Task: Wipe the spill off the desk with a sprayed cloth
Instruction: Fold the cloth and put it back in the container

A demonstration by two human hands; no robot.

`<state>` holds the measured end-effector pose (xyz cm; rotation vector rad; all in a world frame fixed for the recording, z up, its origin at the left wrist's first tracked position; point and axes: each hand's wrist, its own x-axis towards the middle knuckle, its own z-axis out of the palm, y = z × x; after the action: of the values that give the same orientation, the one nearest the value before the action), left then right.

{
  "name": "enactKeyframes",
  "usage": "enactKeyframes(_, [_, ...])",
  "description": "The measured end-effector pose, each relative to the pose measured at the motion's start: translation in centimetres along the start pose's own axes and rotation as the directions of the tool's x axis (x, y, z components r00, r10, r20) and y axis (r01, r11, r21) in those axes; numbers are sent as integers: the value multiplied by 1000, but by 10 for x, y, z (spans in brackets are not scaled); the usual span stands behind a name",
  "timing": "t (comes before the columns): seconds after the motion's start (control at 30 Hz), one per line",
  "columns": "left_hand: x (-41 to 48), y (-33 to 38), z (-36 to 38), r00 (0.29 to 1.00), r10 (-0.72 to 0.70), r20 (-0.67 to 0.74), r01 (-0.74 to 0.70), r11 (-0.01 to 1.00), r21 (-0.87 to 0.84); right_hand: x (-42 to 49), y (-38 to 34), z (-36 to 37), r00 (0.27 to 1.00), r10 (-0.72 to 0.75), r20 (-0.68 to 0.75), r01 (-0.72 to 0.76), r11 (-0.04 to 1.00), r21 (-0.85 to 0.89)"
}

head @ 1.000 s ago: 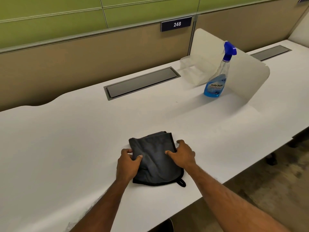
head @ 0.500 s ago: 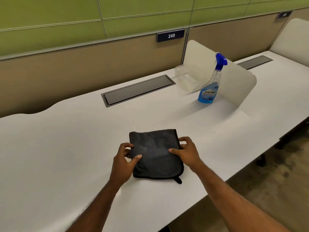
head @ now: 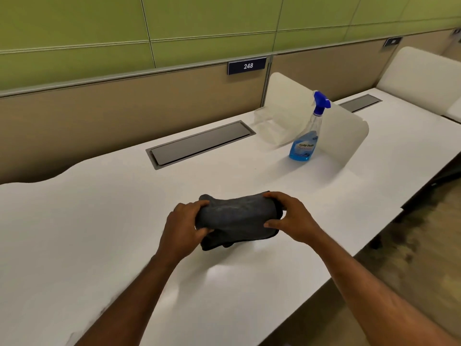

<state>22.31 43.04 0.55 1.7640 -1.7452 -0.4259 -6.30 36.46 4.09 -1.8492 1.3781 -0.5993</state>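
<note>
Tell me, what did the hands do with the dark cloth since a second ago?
The dark cloth lay flat and folded on the desk with both hands pressing its sides. Now the left hand and right hand each have a grip on an end, bunching it and lifting it. Only its lower edge seems to touch the desk. The spray bottle stayed standing by the divider, untouched.

head-worn view — forward, down, close over desk (head: 99, 221)

Wall sign (head: 247, 65) reads "248"; spray bottle (head: 304, 141) label too blurred to read
</note>
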Motion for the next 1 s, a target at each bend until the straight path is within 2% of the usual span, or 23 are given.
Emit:
enactKeyframes(0.1, [11, 1, 0, 998, 51, -34, -50, 998, 44, 4, -3, -5, 996, -42, -85, 33, 994, -101])
enactKeyframes(0.2, [21, 3, 2, 999, 9, -43, -12, 997, -72, 12, 1, -16, 984, -66, -164, 39, 986, -164])
enactKeyframes(0.27, [28, 7, 5, 999, -36, -31, 27, 965, -260, 21, 7, -26, 988, -40, -152, 34, 999, -41])
enactKeyframes(0.37, [41, 22, 10, 993, -106, 51, 116, 825, -553, 35, 13, -42, 997, -38, -71, 56, 960, 275])
enactKeyframes(0.43, [50, 36, 18, 988, -128, 86, 153, 735, -660, 46, 17, -48, 999, -28, -20, 34, 899, 437])
enactKeyframes(0.53, [67, 58, 38, 958, -277, 75, 237, 616, -751, 65, 27, -51, 999, 47, 17, -49, 830, 556])
enactKeyframes(0.67, [91, 79, 67, 856, -498, 140, 404, 475, -781, 91, 43, -62, 980, 186, 74, -193, 778, 598])
enactKeyframes(0.8, [109, 97, 87, 729, -649, 219, 527, 328, -784, 111, 59, -76, 942, 233, 240, -333, 715, 614])
enactKeyframes(0.9, [113, 104, 96, 693, -693, 201, 551, 329, -767, 121, 70, -83, 942, 194, 273, -322, 746, 583])
enactKeyframes(1.0, [118, 108, 101, 705, -696, 136, 541, 403, -738, 133, 77, -87, 957, 170, 236, -274, 798, 537])
